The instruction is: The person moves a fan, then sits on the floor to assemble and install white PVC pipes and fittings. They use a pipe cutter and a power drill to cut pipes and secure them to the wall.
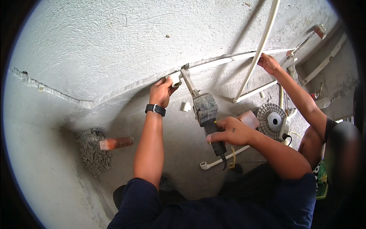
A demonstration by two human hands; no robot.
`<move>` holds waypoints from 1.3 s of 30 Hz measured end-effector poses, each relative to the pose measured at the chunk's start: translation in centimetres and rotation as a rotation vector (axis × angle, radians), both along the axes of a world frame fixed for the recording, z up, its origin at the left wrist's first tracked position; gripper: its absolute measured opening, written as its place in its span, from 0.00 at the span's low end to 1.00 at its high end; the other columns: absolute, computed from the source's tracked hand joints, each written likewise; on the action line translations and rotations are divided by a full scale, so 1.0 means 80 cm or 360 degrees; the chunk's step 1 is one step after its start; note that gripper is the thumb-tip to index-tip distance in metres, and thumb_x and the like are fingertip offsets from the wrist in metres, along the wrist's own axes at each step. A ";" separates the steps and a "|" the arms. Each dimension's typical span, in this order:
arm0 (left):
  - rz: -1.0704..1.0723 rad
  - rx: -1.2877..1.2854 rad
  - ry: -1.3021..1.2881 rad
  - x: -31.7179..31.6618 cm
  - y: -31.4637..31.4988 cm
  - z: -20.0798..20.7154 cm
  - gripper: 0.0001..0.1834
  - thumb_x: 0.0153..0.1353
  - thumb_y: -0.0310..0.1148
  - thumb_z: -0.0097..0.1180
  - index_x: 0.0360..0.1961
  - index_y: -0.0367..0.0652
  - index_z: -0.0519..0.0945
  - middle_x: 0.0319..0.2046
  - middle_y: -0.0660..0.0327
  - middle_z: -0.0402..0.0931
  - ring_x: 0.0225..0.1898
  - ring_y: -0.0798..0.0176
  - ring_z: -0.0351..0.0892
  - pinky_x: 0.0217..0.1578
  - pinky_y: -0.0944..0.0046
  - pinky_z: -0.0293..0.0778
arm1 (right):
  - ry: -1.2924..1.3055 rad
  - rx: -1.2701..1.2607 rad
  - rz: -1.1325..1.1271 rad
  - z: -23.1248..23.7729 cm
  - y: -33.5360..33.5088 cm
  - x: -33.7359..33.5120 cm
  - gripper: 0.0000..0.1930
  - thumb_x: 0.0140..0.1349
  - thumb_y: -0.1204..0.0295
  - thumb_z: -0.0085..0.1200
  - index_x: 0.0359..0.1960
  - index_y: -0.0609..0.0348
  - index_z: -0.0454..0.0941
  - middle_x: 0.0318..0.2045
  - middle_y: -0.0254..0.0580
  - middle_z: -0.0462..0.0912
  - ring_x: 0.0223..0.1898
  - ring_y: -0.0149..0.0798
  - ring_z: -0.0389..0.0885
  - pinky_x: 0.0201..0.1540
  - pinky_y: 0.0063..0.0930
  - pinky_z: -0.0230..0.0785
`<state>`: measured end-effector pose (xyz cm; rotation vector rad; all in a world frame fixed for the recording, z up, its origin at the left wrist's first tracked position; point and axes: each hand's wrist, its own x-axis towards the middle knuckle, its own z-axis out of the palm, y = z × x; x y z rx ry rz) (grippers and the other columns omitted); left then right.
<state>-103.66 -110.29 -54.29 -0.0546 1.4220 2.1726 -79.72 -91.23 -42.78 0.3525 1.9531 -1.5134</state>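
Note:
My left hand (161, 92), with a black watch on its wrist, is closed on a white plastic pipe fitting (176, 79) near the wall. My right hand (233, 131) wraps the black handle of a grey-bodied pipe welding iron (206, 108). The iron's flat metal plate (187, 81) points up at the wall, between the fitting and the end of a long white pipe (215, 64). Whether fitting and pipe both touch the plate, I cannot tell. Farther right, a co-worker's hand (269, 63) is at that pipe, close to a slanting white pipe (257, 53).
A groove (57, 93) runs along the wall. On the floor lie a loose white fitting (186, 107), a pipe with an elbow (225, 158), and a round ribbed grey part (271, 117). A brick (116, 143) lies by rubble (93, 154) at left. The co-worker crouches at right.

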 end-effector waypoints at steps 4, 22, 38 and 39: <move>0.0003 0.0016 0.0000 0.000 0.000 0.001 0.17 0.74 0.32 0.56 0.57 0.32 0.77 0.49 0.56 0.82 0.48 0.61 0.84 0.55 0.57 0.80 | -0.0031 0.0281 0.0208 -0.015 0.001 -0.001 0.28 0.59 0.49 0.70 0.36 0.70 0.85 0.26 0.44 0.84 0.29 0.34 0.84 0.36 0.30 0.76; -0.0051 -0.0071 0.0050 -0.004 -0.002 -0.005 0.13 0.75 0.33 0.55 0.52 0.34 0.79 0.47 0.58 0.81 0.47 0.63 0.82 0.54 0.59 0.79 | 0.0401 0.0820 0.0093 -0.225 -0.039 -0.022 0.22 0.56 0.52 0.69 0.42 0.57 0.84 0.38 0.55 0.87 0.45 0.57 0.86 0.51 0.44 0.77; -0.0047 -0.0014 0.0002 -0.005 0.001 0.000 0.16 0.74 0.34 0.57 0.54 0.32 0.78 0.48 0.57 0.81 0.46 0.62 0.84 0.52 0.61 0.82 | 0.0185 0.0400 -0.0018 -0.051 -0.027 0.015 0.22 0.56 0.57 0.71 0.38 0.67 0.85 0.30 0.49 0.87 0.32 0.39 0.86 0.39 0.34 0.77; -0.0034 -0.0014 -0.0007 -0.005 0.001 0.000 0.15 0.74 0.33 0.57 0.54 0.32 0.78 0.48 0.57 0.81 0.46 0.61 0.84 0.52 0.61 0.82 | 0.0175 0.0410 -0.0014 -0.054 -0.028 0.016 0.21 0.56 0.58 0.71 0.38 0.67 0.84 0.29 0.48 0.87 0.31 0.38 0.86 0.38 0.33 0.76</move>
